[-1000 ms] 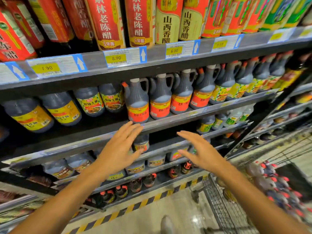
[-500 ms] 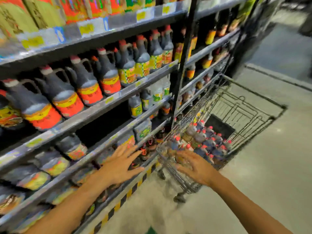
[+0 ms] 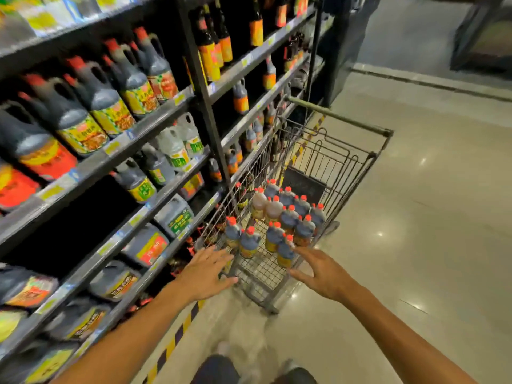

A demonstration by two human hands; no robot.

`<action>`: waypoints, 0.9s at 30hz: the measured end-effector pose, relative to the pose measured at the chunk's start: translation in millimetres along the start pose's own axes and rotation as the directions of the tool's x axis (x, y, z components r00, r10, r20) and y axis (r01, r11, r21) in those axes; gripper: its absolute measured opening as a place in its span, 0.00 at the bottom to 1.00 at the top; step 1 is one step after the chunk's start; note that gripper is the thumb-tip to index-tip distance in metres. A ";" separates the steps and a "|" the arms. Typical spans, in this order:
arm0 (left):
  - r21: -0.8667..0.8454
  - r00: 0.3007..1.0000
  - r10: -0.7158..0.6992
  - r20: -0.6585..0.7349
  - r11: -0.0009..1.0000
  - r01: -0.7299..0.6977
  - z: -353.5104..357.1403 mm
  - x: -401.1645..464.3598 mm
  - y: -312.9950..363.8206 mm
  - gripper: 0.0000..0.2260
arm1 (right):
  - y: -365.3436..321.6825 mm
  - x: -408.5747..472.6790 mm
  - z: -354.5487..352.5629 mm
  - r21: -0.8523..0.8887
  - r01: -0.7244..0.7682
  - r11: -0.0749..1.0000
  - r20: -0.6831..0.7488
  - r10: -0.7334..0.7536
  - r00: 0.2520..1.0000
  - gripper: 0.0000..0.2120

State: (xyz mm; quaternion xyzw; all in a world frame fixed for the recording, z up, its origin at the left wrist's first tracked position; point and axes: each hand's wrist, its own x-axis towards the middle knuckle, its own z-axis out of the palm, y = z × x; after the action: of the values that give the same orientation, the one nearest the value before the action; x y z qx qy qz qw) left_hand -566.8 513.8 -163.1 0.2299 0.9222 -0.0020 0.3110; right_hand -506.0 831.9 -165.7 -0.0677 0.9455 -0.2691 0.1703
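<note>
A wire shopping cart [image 3: 349, 173] stands on the aisle floor beside the shelves, its near end toward me. Several dark sauce bottles with red caps [image 3: 288, 217] stand upright in its basket. My left hand [image 3: 205, 273] reaches out with fingers straight, just short of the cart's near left corner, holding nothing. Spread and empty, my right hand [image 3: 318, 273] hovers at the cart's near right corner, close to the nearest bottle. I cannot tell whether either hand touches the wire.
Store shelving [image 3: 116, 153] runs along the left, packed with dark jugs and bottles [image 3: 105, 106] and price tags. A yellow-and-black striped strip [image 3: 177, 336] marks the shelf base. Tiled floor [image 3: 415, 245] spreads to the right. A dark display [image 3: 484, 37] stands far right.
The view has swung right from the shelf jugs to the cart. Both hands moved from in front of the shelf to the cart's near end, still empty and spread.
</note>
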 end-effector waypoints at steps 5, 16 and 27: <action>-0.006 0.998 -0.010 0.062 1.000 0.011 -6.6 40.6 -27.9 0.65 | 3.5 46.0 21.4 0.018 0.023 1.000 0.094 -0.024 0.995 0.52; -0.063 0.982 0.015 0.186 0.998 -0.003 13.2 160.6 -110.9 0.37 | 8.5 172.7 73.3 0.017 -0.216 0.976 0.309 0.200 0.930 0.37; -0.089 0.960 0.104 0.261 0.992 -0.084 89.1 274.5 -137.8 0.32 | 61.0 305.2 166.2 0.270 -0.364 0.892 0.235 0.305 0.923 0.31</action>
State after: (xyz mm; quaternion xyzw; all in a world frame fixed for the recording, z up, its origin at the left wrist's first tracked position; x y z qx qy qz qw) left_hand -766.7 493.5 -411.8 0.2590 0.8597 0.0176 0.4399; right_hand -733.4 735.8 -417.8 0.0991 0.8691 -0.3722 0.3105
